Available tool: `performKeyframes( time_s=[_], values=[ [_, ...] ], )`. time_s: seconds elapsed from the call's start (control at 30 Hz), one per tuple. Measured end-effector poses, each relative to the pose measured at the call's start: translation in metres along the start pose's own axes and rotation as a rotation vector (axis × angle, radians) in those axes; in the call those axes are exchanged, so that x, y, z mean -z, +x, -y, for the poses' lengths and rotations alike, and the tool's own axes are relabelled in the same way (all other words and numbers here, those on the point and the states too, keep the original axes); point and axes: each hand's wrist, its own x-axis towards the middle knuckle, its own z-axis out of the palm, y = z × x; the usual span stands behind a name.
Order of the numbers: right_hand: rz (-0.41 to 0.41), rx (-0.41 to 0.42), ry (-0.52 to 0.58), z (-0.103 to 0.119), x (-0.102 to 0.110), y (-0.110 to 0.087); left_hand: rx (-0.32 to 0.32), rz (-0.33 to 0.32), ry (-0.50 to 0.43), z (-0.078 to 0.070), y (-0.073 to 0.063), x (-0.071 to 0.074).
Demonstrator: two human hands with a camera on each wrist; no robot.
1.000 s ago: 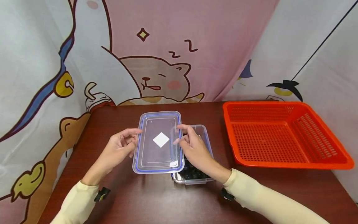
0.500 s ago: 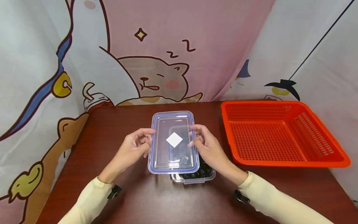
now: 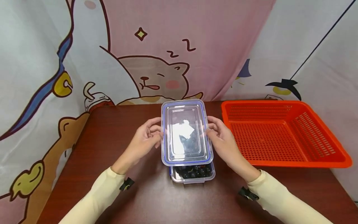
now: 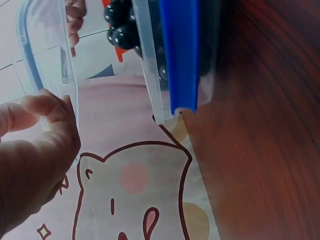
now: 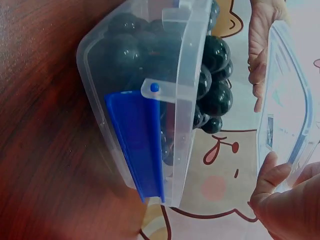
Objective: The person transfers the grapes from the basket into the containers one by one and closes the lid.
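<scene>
My left hand (image 3: 143, 140) pinches the left edge of a clear plastic lid (image 3: 183, 137) with a blue seal line and a white label. On the opposite edge, my right hand (image 3: 223, 141) grips it between thumb and fingers. The lid is held above a clear plastic box (image 3: 193, 180) on the table and hides most of it in the head view. Dark grapes (image 3: 193, 172) fill the box; in the right wrist view some grapes (image 5: 216, 97) bulge above the rim. A blue side latch (image 4: 181, 55) hangs down in the left wrist view, and another blue latch (image 5: 135, 142) in the right.
An orange-red perforated basket (image 3: 279, 163) stands on the right of the brown table (image 3: 120, 121), close to my right forearm. A cartoon-printed curtain (image 3: 223, 37) hangs behind and beside the table.
Both hands have carried the lid to the right and slightly away from me, from left of the box to over it. Light now glares off the lid. The box stays in place.
</scene>
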Motion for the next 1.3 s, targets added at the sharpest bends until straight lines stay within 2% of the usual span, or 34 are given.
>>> performKeyframes(
  time_s=[0.1,0.23,0.5,0.8,1.03,1.17,1.3],
  values=[
    [-0.013,-0.04,0.009,0.001,0.0,0.003,0.035,-0.003,0.025,-0.003,0.003,0.001],
    [-0.046,-0.039,0.003,0.006,0.001,0.006,0.051,-0.012,0.059,-0.01,0.007,0.003],
    [-0.133,0.074,-0.032,0.014,0.008,0.007,-0.063,-0.058,0.088,-0.025,0.013,0.0],
    [-0.077,0.144,0.023,0.007,0.013,0.005,-0.068,-0.005,0.117,-0.021,0.009,-0.001],
    [-0.078,0.19,-0.157,-0.003,0.015,-0.003,-0.052,-0.009,0.1,-0.018,0.005,-0.003],
    [-0.075,0.175,-0.164,-0.009,0.015,-0.009,-0.024,-0.03,0.08,-0.011,0.003,-0.006],
    [-0.059,0.138,-0.182,-0.018,0.013,-0.014,-0.017,-0.024,0.131,-0.003,0.0,-0.009]
  ],
)
